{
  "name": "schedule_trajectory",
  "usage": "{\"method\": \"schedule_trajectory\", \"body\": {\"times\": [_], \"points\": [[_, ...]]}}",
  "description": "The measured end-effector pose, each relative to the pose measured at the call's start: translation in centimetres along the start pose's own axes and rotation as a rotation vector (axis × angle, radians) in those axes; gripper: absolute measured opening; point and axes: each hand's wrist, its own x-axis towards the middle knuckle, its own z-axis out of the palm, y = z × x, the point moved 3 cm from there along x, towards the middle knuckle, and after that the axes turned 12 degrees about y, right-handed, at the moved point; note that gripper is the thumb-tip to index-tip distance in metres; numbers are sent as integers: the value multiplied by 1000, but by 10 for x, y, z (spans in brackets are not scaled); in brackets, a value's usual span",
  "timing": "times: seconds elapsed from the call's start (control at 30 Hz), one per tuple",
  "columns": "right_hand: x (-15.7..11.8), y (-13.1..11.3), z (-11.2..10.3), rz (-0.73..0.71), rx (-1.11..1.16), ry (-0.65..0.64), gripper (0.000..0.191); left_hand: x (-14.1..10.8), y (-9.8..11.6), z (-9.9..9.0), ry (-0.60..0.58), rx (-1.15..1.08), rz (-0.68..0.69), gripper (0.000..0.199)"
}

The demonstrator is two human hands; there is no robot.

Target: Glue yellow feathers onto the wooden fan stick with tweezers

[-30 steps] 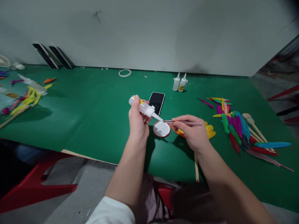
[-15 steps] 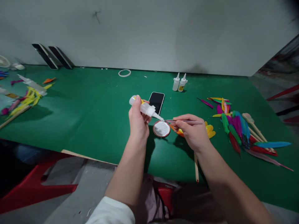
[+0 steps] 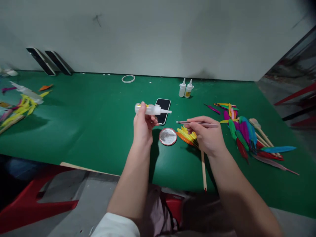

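Observation:
My left hand [image 3: 144, 126] is closed round a clear glue bottle [image 3: 154, 109] with a white nozzle, tipped nearly level and pointing right. In my right hand [image 3: 207, 131] is a pair of tweezers [image 3: 197, 123], held like a pen, its tip to the left and apart from the nozzle. Below the gap between them lies a small round lid [image 3: 168, 137] with a red rim and a whitish, greyish inside. Under my right hand, yellow and orange feathers [image 3: 185, 134] are fixed to a wooden stick [image 3: 203, 171]; my hand hides part of them.
A phone [image 3: 163, 115] lies behind the glue bottle. Two small bottles [image 3: 185, 89] stand near the wall. Coloured feathers [image 3: 247, 131] and wooden sticks are heaped at right, yellow strips [image 3: 26, 107] at left. Two dark panels [image 3: 40, 61] lean on the wall.
The nozzle and the tweezers tip have come apart. The bottle has swung up to nearly level, while the tweezers have shifted right, clear of the lid. The view has shifted slightly.

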Motion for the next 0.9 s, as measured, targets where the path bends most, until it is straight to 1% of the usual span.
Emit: {"method": "schedule_trajectory", "body": {"times": [0.03, 0.1, 0.17, 0.2, 0.27, 0.33, 0.4, 0.5, 0.67, 0.77, 0.9], "points": [[5, -5, -7, -52, 4, 31, 12, 0, -4, 1, -33, 56, -7, 39], [18, -14, -26, -159, -13, 105, 10, -3, -8, 5, -151, 128, -51, 38], [31, -19, -47, -243, -62, 191, 10, -7, -7, 8, -253, 89, -117, 38], [37, -19, -58, -269, -103, 226, 11, -8, -5, 9, -273, 21, -151, 38], [46, -13, -78, -284, -215, 273, 13, -8, 2, 7, -247, -159, -205, 38], [50, -2, -94, -241, -335, 303, 15, -4, 6, 4, -197, -309, -232, 36], [51, 7, -104, -192, -455, 314, 18, 1, 6, 1, -178, -391, -241, 34], [48, 10, -107, -156, -584, 242, 20, 5, 2, -1, -170, -433, -226, 29], [46, 11, -98, -100, -660, 74, 17, 6, 0, -5, -117, -457, -138, 21], [44, 19, -92, -67, -680, -29, 14, 7, -1, -5, -108, -454, -134, 20], [43, 31, -87, -85, -743, -144, 12, 6, -3, -4, -115, -461, -156, 21]]}}
